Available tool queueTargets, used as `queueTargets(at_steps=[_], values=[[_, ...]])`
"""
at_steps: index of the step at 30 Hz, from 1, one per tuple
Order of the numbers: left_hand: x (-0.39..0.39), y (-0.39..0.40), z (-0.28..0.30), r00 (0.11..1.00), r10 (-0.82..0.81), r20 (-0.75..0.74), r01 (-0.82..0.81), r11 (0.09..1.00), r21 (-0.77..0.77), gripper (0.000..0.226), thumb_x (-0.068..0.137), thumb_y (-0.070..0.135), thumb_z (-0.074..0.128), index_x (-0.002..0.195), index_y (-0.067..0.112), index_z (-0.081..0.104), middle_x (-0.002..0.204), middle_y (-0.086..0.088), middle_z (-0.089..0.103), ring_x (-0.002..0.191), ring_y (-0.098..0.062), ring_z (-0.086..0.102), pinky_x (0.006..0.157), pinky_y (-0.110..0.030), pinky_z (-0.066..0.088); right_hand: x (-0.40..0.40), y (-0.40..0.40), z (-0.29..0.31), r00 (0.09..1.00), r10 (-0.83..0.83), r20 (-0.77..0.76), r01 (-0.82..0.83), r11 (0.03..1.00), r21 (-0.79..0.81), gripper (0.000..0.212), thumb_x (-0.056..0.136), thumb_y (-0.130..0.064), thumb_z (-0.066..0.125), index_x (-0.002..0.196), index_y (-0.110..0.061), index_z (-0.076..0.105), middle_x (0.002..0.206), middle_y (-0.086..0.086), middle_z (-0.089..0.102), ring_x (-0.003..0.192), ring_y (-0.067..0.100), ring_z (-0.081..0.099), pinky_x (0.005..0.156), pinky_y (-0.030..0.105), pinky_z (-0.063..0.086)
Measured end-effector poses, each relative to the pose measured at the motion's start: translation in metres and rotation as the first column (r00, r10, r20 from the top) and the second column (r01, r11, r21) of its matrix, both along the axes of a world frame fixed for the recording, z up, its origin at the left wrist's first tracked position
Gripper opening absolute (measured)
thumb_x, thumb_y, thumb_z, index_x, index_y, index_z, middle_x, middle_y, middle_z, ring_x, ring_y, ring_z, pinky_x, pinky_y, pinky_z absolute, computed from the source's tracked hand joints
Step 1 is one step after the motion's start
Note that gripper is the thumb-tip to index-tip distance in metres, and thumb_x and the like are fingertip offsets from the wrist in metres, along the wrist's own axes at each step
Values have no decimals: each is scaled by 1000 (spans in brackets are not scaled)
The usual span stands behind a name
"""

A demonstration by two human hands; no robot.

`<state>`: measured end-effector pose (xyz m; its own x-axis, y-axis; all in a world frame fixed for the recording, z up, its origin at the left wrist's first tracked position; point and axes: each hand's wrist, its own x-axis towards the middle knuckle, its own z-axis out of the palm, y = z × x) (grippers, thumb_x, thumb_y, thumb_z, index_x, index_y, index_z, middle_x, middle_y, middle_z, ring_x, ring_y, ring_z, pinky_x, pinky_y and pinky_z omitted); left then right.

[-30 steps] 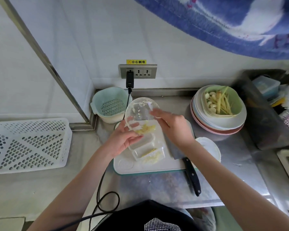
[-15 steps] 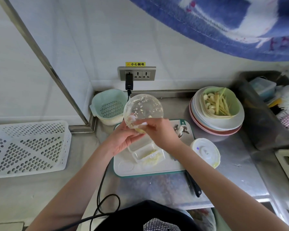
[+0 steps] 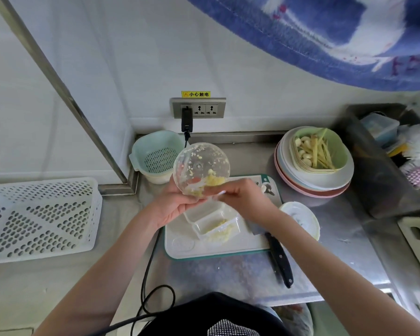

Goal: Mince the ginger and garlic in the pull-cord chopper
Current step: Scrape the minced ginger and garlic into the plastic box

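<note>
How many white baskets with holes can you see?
2. The big white basket lies on the counter at the far left. The small pale green-white colander stands in the corner under the wall socket, behind the chopper bowl. Others may be hidden.

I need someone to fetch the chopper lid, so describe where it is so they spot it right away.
Start at the white cutting board in the middle of the steel counter. Just off its right edge, beside the black-handled knife, lies the chopper lid. It is a round, white, domed disc, flatter and smaller than the stacked plates behind it.
</note>
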<state>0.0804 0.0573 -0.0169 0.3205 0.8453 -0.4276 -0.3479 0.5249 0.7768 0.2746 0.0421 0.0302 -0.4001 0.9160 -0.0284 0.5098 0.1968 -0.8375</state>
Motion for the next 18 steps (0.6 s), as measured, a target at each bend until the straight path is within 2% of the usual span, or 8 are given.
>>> queueTargets(at_steps=[3, 5, 7, 9, 12, 14, 16, 18], values=[[0, -2, -3, 1000, -26, 9, 26, 999, 28, 79, 77, -32, 44, 142, 11, 32, 131, -23, 54, 104, -30, 66, 82, -36, 57, -4, 14, 9, 989, -58, -139, 57, 998, -15, 36, 87, 1, 60, 101, -30, 74, 108, -3, 71, 92, 5, 68, 85, 22, 53], [3, -1, -2, 999, -27, 37, 25, 999, 43, 79, 76, -32, 43, 140, 14, 34, 125, -19, 59, 101, -29, 67, 83, -37, 57, -11, 10, 14, 997, -9, -72, 8, 1000, -9, 27, 86, 1, 62, 103, -15, 74, 106, -4, 71, 76, -13, 63, 76, 6, 47], [2, -1, 0, 994, -28, 104, 24, 999, 41, 82, 75, -32, 44, 136, 22, 38, 128, -17, 57, 105, -30, 65, 83, -37, 57, -7, 4, 8, 1000, 22, -14, -23, 999, -34, 22, 85, 0, 65, 105, -6, 73, 87, -12, 73, 50, -14, 51, 58, 1, 37], [-4, 0, 1, 969, -56, 241, 45, 998, 51, 81, 71, -27, 47, 135, 22, 39, 133, -20, 52, 114, -37, 58, 85, -40, 56, 2, 1, 1, 1000, -1, -29, -1, 997, -78, 22, 86, -2, 66, 106, -4, 72, 74, -21, 70, 47, -14, 48, 57, 1, 35], [-5, 3, 7, 941, -49, 334, 50, 999, 7, 55, 85, 2, 55, 136, 19, 41, 136, -21, 51, 111, -44, 58, 83, -44, 57, 6, 2, -4, 1000, -13, -13, 11, 994, -108, 21, 87, -4, 65, 105, -8, 73, 83, -23, 67, 48, -16, 50, 59, 1, 37], [0, 5, 9, 968, 17, 250, -3, 998, -57, 52, 89, 20, 58, 136, 18, 36, 138, -20, 45, 107, -44, 60, 79, -44, 58, 7, 3, -6, 1000, 9, 13, -7, 994, -110, 20, 86, -11, 66, 102, -21, 75, 93, -12, 73, 60, -5, 65, 63, 10, 48], [5, 4, 8, 988, 72, 139, -64, 996, -59, 43, 88, 15, 57, 127, 20, 39, 127, -20, 54, 98, -41, 65, 73, -40, 60, 11, 7, -12, 998, 13, 65, -7, 996, -93, 21, 82, -30, 66, 95, -45, 72, 102, 9, 72, 92, 33, 68, 78, 46, 55], [6, 2, 3, 991, 100, 92, -99, 995, -20, 37, 92, 4, 52, 121, 23, 41, 121, -20, 60, 96, -39, 67, 72, -38, 60, 18, 12, -13, 998, -11, 67, 15, 998, -62, 28, 84, -26, 66, 90, -54, 69, 102, 1, 73, 100, 40, 62, 81, 55, 52]])
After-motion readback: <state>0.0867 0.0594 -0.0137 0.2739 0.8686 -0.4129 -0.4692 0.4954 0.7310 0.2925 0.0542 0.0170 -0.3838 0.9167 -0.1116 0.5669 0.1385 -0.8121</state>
